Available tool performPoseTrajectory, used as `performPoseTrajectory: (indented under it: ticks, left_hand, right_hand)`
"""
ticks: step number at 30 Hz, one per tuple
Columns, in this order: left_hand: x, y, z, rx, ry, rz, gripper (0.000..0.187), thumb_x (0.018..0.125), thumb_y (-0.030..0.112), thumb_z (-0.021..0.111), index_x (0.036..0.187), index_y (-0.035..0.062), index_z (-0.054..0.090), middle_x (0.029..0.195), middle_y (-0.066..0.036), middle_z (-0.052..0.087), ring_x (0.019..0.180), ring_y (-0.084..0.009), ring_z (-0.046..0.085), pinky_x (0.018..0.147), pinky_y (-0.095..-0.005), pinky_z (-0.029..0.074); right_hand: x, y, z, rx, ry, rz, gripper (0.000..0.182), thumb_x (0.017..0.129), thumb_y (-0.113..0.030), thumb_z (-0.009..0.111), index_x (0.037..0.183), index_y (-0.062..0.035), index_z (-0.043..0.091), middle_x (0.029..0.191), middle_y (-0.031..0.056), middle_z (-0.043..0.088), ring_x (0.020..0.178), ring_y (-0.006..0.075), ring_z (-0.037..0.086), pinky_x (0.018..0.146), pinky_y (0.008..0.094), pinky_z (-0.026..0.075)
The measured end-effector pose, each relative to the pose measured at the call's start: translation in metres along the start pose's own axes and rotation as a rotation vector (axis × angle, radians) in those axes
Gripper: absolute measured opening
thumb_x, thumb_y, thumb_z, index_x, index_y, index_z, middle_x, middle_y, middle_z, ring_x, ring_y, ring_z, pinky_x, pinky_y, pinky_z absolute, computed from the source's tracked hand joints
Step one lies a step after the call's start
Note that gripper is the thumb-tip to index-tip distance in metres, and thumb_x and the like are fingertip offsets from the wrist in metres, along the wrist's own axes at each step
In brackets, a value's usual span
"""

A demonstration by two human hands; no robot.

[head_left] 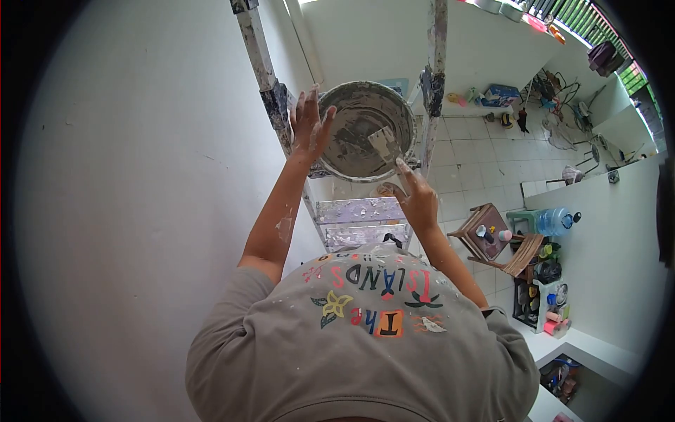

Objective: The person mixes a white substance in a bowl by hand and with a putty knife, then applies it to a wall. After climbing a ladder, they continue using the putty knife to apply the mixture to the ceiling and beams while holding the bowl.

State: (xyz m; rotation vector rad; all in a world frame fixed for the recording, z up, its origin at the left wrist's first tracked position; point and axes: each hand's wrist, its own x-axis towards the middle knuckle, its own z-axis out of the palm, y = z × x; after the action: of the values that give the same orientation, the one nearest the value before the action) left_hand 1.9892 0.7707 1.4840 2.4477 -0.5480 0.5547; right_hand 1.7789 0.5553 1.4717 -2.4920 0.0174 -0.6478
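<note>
A round bucket (406, 119) smeared with grey paste stands at the top of a paint-spattered ladder (358, 209). My left hand (310, 126) rests at the bucket's left rim, its fingers spread and marked with white paste. At the lower right rim, my right hand (416, 193) grips the lower end of a putty knife (383, 144). The knife's broad blade, coated with pale paste, lies over the inside of the bucket. Grey paste (355, 141) covers the bucket's bottom and inner wall.
A white wall (140, 176) rises close on the left. Down on the tiled floor (478, 158), at the right, are a brown chair (485, 232), a water bottle (554, 221) on a green stool, and a shelf with small items. Bags and metal frames lie farther back.
</note>
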Motion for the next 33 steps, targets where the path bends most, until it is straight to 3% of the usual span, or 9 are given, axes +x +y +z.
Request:
performPoseTrajectory:
  ticks: [1, 7, 10, 13, 22, 25, 28, 29, 33]
  left_hand:
    - [-0.001, 0.002, -0.003, -0.066, -0.117, -0.13, 0.081, 0.092, 0.067, 0.027, 0.152, 0.0142, 0.012, 0.154, -0.015, 0.022, 0.144, -0.033, 0.011, 0.113, -0.0552, 0.004]
    - [0.009, -0.005, 0.005, -0.016, -0.162, -0.152, 0.084, 0.09, 0.072, 0.021, 0.153, 0.0192, 0.004, 0.156, -0.011, 0.019, 0.145, -0.0335, 0.011, 0.112, -0.059, 0.002]
    - [0.01, -0.009, 0.008, 0.001, -0.198, -0.174, 0.084, 0.089, 0.073, 0.019, 0.153, 0.0206, 0.004, 0.156, -0.01, 0.022, 0.144, -0.035, 0.012, 0.112, -0.0588, 0.002]
    - [0.01, -0.009, 0.009, 0.003, -0.19, -0.169, 0.083, 0.09, 0.073, 0.019, 0.153, 0.0216, 0.005, 0.155, -0.01, 0.024, 0.144, -0.0362, 0.013, 0.112, -0.0585, 0.003]
    - [0.009, -0.004, 0.003, -0.07, -0.185, -0.157, 0.082, 0.09, 0.072, 0.018, 0.153, 0.022, 0.006, 0.154, -0.014, 0.025, 0.144, -0.0369, 0.014, 0.112, -0.0579, 0.003]
    - [0.011, -0.011, 0.008, -0.059, -0.192, -0.182, 0.081, 0.09, 0.072, 0.019, 0.153, 0.0233, 0.007, 0.155, -0.011, 0.023, 0.144, -0.0347, 0.015, 0.112, -0.0595, 0.004]
    - [0.012, -0.014, 0.01, -0.153, -0.172, -0.177, 0.081, 0.091, 0.071, 0.021, 0.153, 0.0207, 0.009, 0.153, -0.015, 0.027, 0.142, -0.0369, 0.019, 0.113, -0.0572, 0.011]
    - [0.01, -0.013, 0.01, -0.147, -0.162, -0.164, 0.081, 0.091, 0.07, 0.022, 0.152, 0.0194, 0.009, 0.152, -0.016, 0.029, 0.141, -0.038, 0.021, 0.113, -0.0556, 0.014]
    - [0.014, -0.012, 0.01, -0.164, -0.149, -0.141, 0.08, 0.093, 0.067, 0.025, 0.152, 0.0149, 0.012, 0.147, -0.021, 0.035, 0.137, -0.0409, 0.029, 0.112, -0.049, 0.023]
  right_hand:
    - [-0.003, 0.0, -0.002, -0.025, 0.005, -0.008, 0.056, 0.079, -0.035, 0.073, 0.13, -0.024, 0.055, 0.076, 0.0102, 0.06, 0.063, 0.0311, 0.061, 0.055, 0.0404, 0.049]
    - [-0.03, 0.01, -0.008, -0.12, -0.038, -0.022, 0.05, 0.082, -0.036, 0.07, 0.128, -0.0214, 0.057, 0.07, 0.009, 0.057, 0.059, 0.0287, 0.06, 0.049, 0.0391, 0.047]
    - [-0.041, 0.009, -0.015, -0.133, -0.119, 0.032, 0.049, 0.082, -0.025, 0.071, 0.129, -0.0177, 0.056, 0.077, 0.014, 0.059, 0.063, 0.0336, 0.06, 0.053, 0.0422, 0.047]
    - [-0.058, 0.02, -0.009, -0.163, -0.041, -0.004, 0.047, 0.084, -0.033, 0.069, 0.127, -0.0213, 0.058, 0.068, 0.0088, 0.055, 0.055, 0.0288, 0.058, 0.045, 0.0396, 0.045]
    - [-0.091, 0.018, -0.015, -0.109, -0.043, 0.032, 0.046, 0.085, -0.028, 0.067, 0.129, -0.0181, 0.057, 0.069, 0.0119, 0.055, 0.059, 0.0329, 0.058, 0.051, 0.0423, 0.046]
    - [-0.125, 0.041, -0.013, -0.155, -0.201, 0.185, 0.046, 0.085, -0.024, 0.068, 0.129, -0.0157, 0.056, 0.074, 0.0138, 0.06, 0.063, 0.0337, 0.061, 0.053, 0.0431, 0.047]
    - [-0.142, 0.052, -0.027, 0.053, -0.055, 0.125, 0.051, 0.083, -0.021, 0.071, 0.129, -0.0103, 0.054, 0.084, 0.0175, 0.065, 0.069, 0.0365, 0.063, 0.055, 0.0425, 0.048]
    - [-0.144, 0.051, -0.031, 0.112, -0.036, 0.203, 0.051, 0.081, -0.018, 0.073, 0.125, -0.0037, 0.051, 0.087, 0.0196, 0.067, 0.07, 0.0324, 0.065, 0.057, 0.0394, 0.049]
    - [-0.12, 0.043, -0.045, 0.681, -0.121, 0.603, 0.039, 0.084, -0.015, 0.07, 0.111, -0.0047, 0.044, 0.081, 0.0141, 0.067, 0.067, 0.0156, 0.061, 0.06, 0.0297, 0.047]
